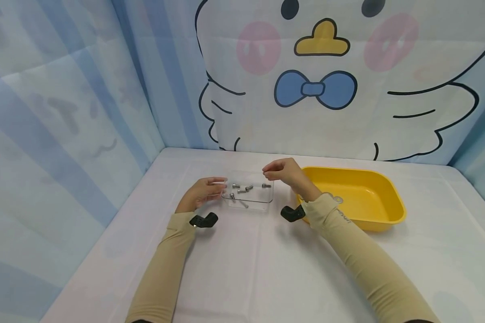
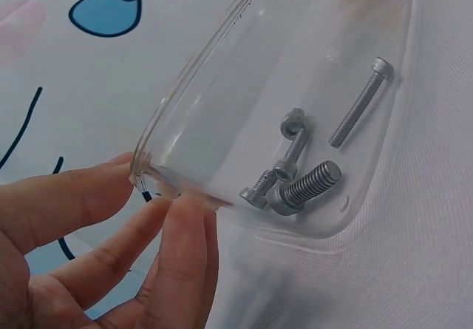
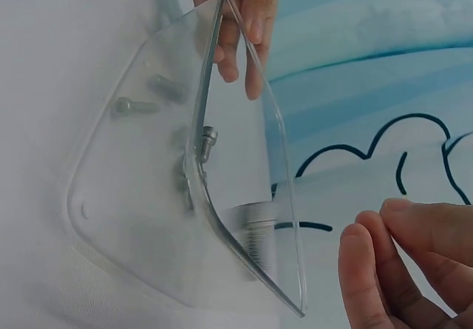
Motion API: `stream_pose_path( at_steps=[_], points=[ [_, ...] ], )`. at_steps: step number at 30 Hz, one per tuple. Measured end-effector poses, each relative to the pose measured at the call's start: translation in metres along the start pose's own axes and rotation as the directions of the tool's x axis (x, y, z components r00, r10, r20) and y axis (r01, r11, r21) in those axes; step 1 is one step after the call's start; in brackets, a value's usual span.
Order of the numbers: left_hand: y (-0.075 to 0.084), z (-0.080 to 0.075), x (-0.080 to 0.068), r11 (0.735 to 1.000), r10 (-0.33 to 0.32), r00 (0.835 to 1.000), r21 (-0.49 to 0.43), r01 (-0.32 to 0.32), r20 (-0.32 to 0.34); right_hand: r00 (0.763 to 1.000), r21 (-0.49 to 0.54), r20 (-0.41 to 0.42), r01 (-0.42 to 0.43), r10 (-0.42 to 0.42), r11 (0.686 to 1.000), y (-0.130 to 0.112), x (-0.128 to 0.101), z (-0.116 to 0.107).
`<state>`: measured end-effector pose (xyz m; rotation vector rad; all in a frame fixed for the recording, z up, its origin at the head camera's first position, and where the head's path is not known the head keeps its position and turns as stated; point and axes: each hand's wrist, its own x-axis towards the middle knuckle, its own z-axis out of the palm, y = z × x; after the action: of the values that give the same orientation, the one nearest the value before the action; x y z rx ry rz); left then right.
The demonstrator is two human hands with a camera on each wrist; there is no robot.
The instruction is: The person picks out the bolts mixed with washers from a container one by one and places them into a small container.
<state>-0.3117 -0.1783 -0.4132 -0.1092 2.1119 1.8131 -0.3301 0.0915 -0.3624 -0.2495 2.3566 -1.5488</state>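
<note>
A clear plastic tray (image 1: 248, 202) lies on the white table with several silver bolts (image 1: 242, 188) in it. My left hand (image 1: 204, 190) pinches the tray's left rim. In the left wrist view its fingertips (image 2: 177, 225) press the rim of the tray (image 2: 222, 107), beside the bolts (image 2: 295, 185). My right hand (image 1: 283, 172) hovers over the tray's far right corner with its fingertips drawn together. In the right wrist view those fingertips (image 3: 403, 262) hold nothing that shows, next to the tray (image 3: 148, 196), a bolt (image 3: 208, 140) and the left hand (image 3: 236, 18).
A yellow plastic tub (image 1: 396, 197) stands right of the tray, under my right forearm, with a small silvery piece (image 1: 334, 197) inside. Printed cloth walls close off the back and left. White tabletop (image 1: 242, 269) stretches toward me.
</note>
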Motion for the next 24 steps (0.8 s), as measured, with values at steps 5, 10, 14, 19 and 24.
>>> stream_pose_path(
  at_steps=[5, 10, 14, 19, 24],
  points=[
    [0.0008, 0.0005, -0.0011, 1.0, 0.004, 1.0, -0.001, -0.004, 0.006, 0.999, 0.034, 0.021, 0.027, -0.027, 0.999, 0.0009, 0.0009, 0.0008],
    [0.0009, 0.0007, -0.0001, 1.0, 0.003, 1.0, 0.0, -0.003, 0.01, 0.997, 0.039, 0.063, 0.032, -0.034, 0.999, 0.0011, -0.0003, -0.0006],
    [0.0009, 0.0004, -0.0005, 1.0, 0.004, 1.0, 0.007, -0.004, 0.015, 0.995, 0.031, 0.094, 0.035, -0.037, 0.999, 0.0006, -0.0031, -0.0027],
    [0.0005, 0.0003, -0.0006, 1.0, -0.005, 1.0, 0.01, 0.005, 0.013, 0.991, 0.039, 0.118, 0.056, -0.06, 0.998, 0.0014, -0.0046, -0.0042],
    [-0.0005, -0.0006, 0.0004, 1.0, -0.003, 1.0, 0.002, 0.003, 0.009, 0.986, 0.051, 0.139, 0.088, -0.094, 0.995, 0.0019, -0.0052, -0.0053]
  ],
)
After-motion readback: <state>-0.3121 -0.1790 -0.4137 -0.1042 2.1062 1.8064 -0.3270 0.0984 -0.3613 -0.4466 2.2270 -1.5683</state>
